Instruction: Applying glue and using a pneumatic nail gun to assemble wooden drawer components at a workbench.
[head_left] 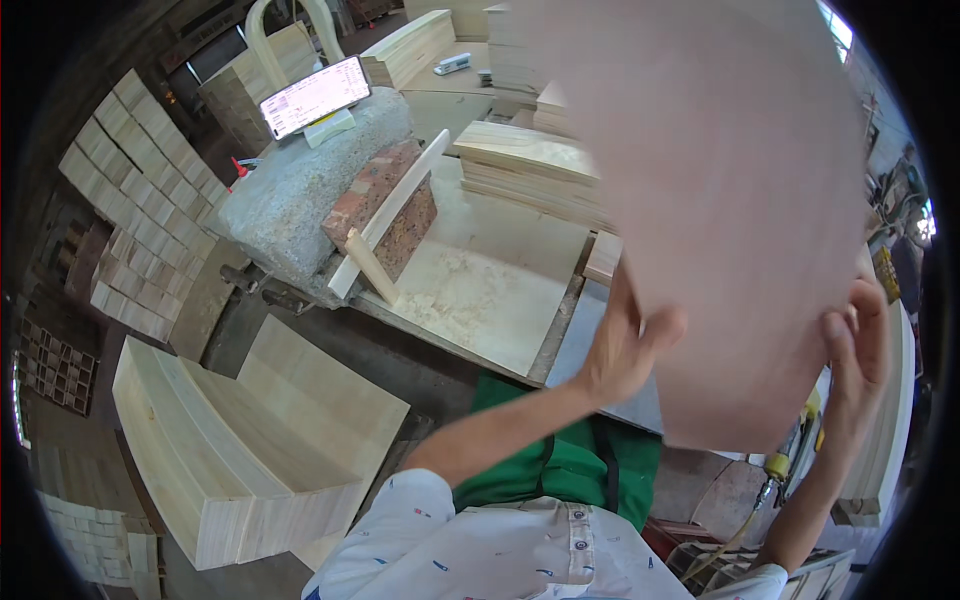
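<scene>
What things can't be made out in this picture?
All in the head view:
Board: top cut off by the upper edge; surface blurred.
Left hand: fingertips hidden behind the board.
Phone: screen writing too small to read.

I could pass a hand right of the brick [365, 192], low over the sawdust-strewn board [505, 275]. Left of the brick, the stone block [275, 205] bars me; along the brick's right side, a pale strip [402, 203] and short stick [371, 266] intrude. Farther right of it stand stacked boards [525, 165], then the raised panel [735, 220], hiding any room behind.
</scene>
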